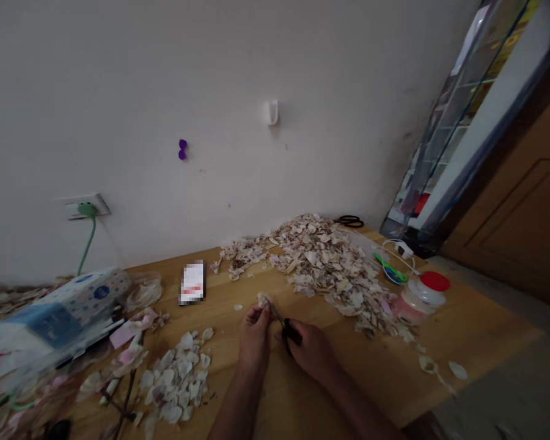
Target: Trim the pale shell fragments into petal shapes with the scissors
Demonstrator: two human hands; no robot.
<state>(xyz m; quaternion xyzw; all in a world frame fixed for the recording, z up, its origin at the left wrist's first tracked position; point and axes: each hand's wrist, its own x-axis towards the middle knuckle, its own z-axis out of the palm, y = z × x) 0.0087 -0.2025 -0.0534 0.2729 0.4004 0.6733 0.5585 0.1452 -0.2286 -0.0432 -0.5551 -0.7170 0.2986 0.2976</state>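
My left hand [253,330] is closed in a pinch on a pale, petal-like flake [263,299] near the middle of the table. Black-handled scissors [289,333] are in my right hand [314,351], its fingers wrapped around the handles. The blades reach up and left to the flake; whether they are apart is too small to tell. Left of my hands lies a small heap of rounded whitish flakes [178,379]. A far larger pile of dry, pale flakes [321,256] spreads behind and to the right of them. One loose flake [238,307] lies just left of my left hand.
A phone [193,282] lies toward the wall. At left are a tissue pack [87,299], plastic bags and twigs [123,397]. A red-lidded jar [419,299], a white cable [385,247] and a second pair of scissors [351,221] lie right. The wooden table [481,330] ends at right.
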